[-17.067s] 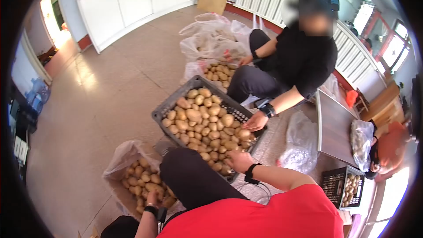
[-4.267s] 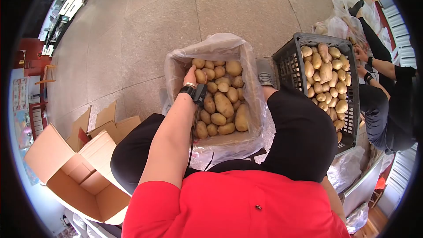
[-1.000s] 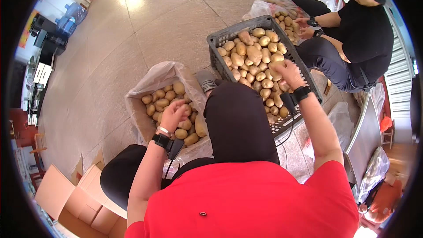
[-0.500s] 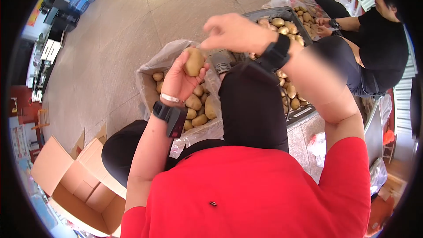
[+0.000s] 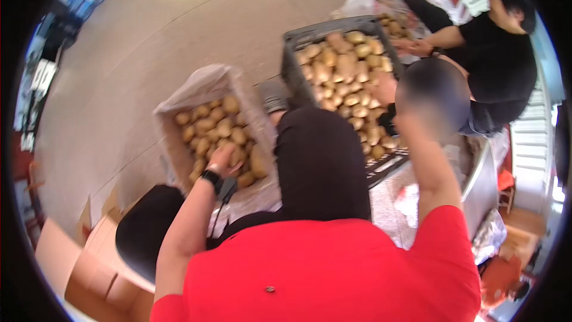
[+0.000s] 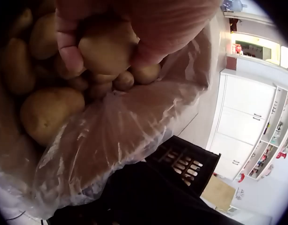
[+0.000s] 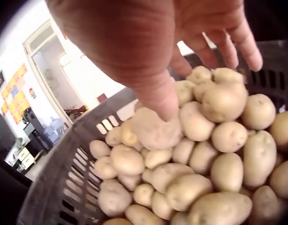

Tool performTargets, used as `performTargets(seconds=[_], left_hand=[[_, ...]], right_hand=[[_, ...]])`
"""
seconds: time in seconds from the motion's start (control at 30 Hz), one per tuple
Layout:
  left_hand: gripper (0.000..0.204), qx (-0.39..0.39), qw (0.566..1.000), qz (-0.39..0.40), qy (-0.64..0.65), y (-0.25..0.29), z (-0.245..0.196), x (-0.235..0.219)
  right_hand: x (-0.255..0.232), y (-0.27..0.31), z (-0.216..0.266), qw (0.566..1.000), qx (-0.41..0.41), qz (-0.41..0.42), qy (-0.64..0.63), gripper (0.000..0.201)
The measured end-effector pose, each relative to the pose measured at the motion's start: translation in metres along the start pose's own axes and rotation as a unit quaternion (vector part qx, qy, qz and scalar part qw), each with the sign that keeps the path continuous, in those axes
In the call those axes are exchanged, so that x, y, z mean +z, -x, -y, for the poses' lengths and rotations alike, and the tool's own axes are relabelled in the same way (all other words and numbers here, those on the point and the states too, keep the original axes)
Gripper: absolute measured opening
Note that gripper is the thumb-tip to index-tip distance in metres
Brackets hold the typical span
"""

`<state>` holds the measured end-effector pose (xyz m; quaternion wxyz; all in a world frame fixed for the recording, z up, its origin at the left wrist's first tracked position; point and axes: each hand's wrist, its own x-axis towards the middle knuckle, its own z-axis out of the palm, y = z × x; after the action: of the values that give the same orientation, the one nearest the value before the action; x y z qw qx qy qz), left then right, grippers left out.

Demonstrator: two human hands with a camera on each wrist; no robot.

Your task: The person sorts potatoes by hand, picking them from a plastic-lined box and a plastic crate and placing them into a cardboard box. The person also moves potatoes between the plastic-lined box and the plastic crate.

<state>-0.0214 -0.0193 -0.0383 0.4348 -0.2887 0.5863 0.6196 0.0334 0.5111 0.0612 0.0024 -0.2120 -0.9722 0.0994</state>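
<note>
My left hand is down in a box lined with clear plastic, among potatoes. In the left wrist view its thumb and fingers hold a potato just over the others. My right hand reaches over a black plastic crate heaped with potatoes. Its fingers are spread and hold nothing in the right wrist view, with the thumb tip right at a large potato. The head view is blurred by motion.
Across the crate, a person in black sits with hands at a plastic bag of potatoes. An open cardboard box stands at lower left. My knee rises between lined box and crate. A metal panel stands at right.
Half a second ago my left hand held a potato up above the lined box; it has gone down into the box with it. My right hand has swung from beside it back over the crate.
</note>
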Motion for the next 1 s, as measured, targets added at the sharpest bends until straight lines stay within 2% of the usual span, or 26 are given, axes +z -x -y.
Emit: performTargets(seconds=[0.1,0.13,0.2,0.27,0.33,0.43,0.5,0.7,0.77,0.87,1.0], left_hand=[[0.042,0.005,0.999,0.043,0.025,-0.024,0.007,0.01],[0.042,0.009,1.0,0.026,-0.002,-0.021,0.003,0.021],[0.042,0.017,0.999,0.014,-0.026,-0.02,-0.003,0.034],[0.04,0.012,0.994,-0.016,-0.104,-0.023,-0.006,0.041],[0.043,0.01,0.994,-0.012,-0.106,-0.032,-0.004,0.04],[0.048,0.014,0.993,-0.014,-0.117,-0.046,-0.004,0.037],[0.048,0.041,0.991,-0.031,-0.125,-0.053,-0.001,0.037],[0.052,0.038,0.998,-0.019,-0.042,-0.062,0.0,0.043],[0.055,0.023,0.999,0.029,0.02,-0.064,0.002,0.048],[0.06,0.065,0.996,0.04,-0.054,-0.065,0.01,0.05],[0.062,0.044,0.994,0.009,-0.103,-0.039,-0.005,0.059]], right_hand=[[0.011,0.005,-0.005,0.999,0.015,-0.013,-0.027,0.057],[0.013,0.006,-0.004,0.999,0.02,-0.021,-0.041,0.058],[0.003,0.006,0.007,0.998,0.054,0.02,-0.002,0.062],[0.001,-0.003,0.008,0.996,0.064,0.053,0.037,0.062],[0.0,-0.006,0.011,0.992,0.055,0.07,0.09,0.061],[-0.012,-0.011,0.023,0.987,0.084,0.098,0.095,0.052],[-0.011,-0.011,0.024,0.988,0.077,0.084,0.103,0.045],[-0.006,-0.014,0.027,0.991,0.102,0.046,0.078,0.04],[-0.007,-0.011,0.029,0.991,0.102,0.044,0.076,0.041],[-0.013,-0.004,0.036,0.993,0.094,0.044,0.063,0.042],[-0.009,0.02,0.039,0.999,0.043,0.005,-0.004,0.048]])
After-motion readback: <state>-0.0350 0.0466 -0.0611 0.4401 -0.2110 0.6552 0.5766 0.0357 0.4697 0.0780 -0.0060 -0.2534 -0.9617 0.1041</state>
